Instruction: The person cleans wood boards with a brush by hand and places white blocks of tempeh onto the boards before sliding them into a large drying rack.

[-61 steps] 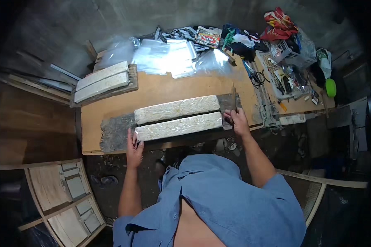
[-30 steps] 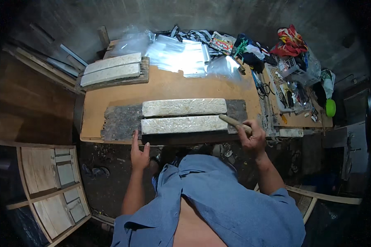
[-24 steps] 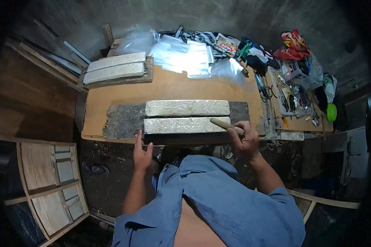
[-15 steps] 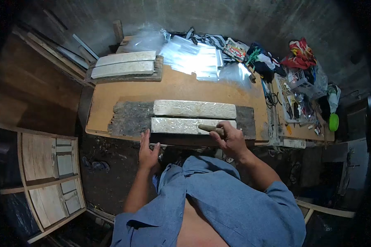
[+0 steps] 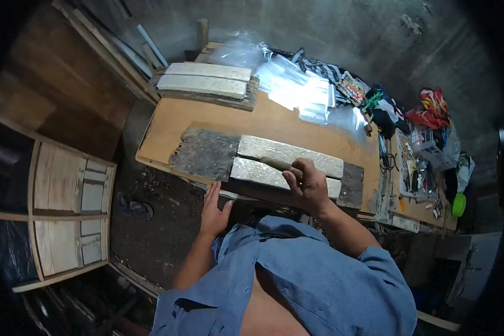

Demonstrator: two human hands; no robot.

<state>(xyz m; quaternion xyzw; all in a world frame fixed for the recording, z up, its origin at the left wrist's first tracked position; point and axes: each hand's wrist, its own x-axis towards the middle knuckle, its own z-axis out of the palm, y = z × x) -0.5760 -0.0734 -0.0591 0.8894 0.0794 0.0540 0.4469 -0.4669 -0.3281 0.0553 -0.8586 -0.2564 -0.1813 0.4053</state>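
I have my right hand (image 5: 307,185) over the near pale slab (image 5: 274,176), fingers curled tight around a wooden-handled tool (image 5: 275,164) that I take for a brush, though the working end is too small to make out. My judgement is that I am mid-stroke, working along the slab's top. The next move calls for drawing the tool evenly along the slab while the dark board (image 5: 207,161) beneath stays put. Relative to that board, both slabs lie on its right part, the far pale slab (image 5: 288,154) just beyond the near one and touching it. My left hand (image 5: 214,210) rests flat, fingers spread and holding nothing, at the worktop (image 5: 168,126) edge just below the board's bare left end.
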